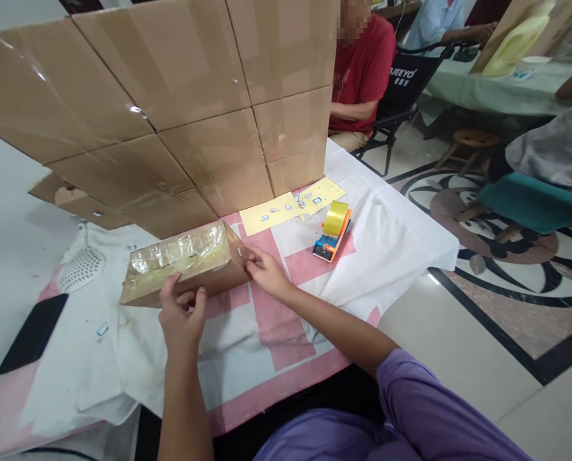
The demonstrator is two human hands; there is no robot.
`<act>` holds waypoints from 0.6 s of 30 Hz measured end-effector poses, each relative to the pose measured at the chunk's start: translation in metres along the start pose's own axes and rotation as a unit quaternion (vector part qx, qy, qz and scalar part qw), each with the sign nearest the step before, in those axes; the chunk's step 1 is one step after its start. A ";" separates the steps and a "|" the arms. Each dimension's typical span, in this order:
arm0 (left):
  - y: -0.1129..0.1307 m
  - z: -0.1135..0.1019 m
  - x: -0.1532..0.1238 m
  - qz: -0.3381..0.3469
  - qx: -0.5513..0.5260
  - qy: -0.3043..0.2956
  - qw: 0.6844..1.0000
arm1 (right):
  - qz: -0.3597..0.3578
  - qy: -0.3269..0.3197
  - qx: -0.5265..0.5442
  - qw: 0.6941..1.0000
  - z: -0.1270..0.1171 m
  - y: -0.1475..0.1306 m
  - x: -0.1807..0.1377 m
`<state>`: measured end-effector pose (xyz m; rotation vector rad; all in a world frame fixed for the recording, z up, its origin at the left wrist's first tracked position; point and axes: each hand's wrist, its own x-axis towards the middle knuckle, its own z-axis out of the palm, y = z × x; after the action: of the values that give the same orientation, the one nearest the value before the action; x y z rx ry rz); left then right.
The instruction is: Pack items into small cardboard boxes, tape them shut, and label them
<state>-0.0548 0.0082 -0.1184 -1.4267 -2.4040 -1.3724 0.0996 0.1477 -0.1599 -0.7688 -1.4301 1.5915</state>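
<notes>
The taped cardboard box (204, 256) lies on the cloth-covered table (328, 282), its long axis running left to right, right end angled slightly away, one long side facing the person. The left hand (182, 314), half curled, touches that near side; the right hand (266, 274) bunches its fingers at the right end. Whether either grips, I can't tell. Behind rise stacked cartons (204, 147); the tape dispenser (332, 234) sits to the right.

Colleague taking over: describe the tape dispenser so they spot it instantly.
Start at the tall cardboard panel. Nearer the person, right of the right hand, stands the tape dispenser. Unlike the flat yellow paper, its yellow roll sits in an orange-blue frame.
</notes>
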 end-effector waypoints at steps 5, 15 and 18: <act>-0.002 0.002 -0.003 -0.008 -0.043 0.001 0.999 | -0.050 -0.019 -0.034 0.998 -0.005 -0.005 0.000; 0.001 0.006 -0.005 -0.024 -0.070 0.009 0.997 | -0.063 -0.001 -0.057 0.996 0.000 -0.003 -0.009; 0.001 0.005 -0.005 -0.024 -0.077 0.004 0.997 | -0.055 -0.010 -0.058 0.997 -0.002 -0.007 -0.008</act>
<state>-0.0493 0.0086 -0.1226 -1.3993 -2.3894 -1.6034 0.1059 0.1415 -0.1543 -0.7296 -1.5638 1.4472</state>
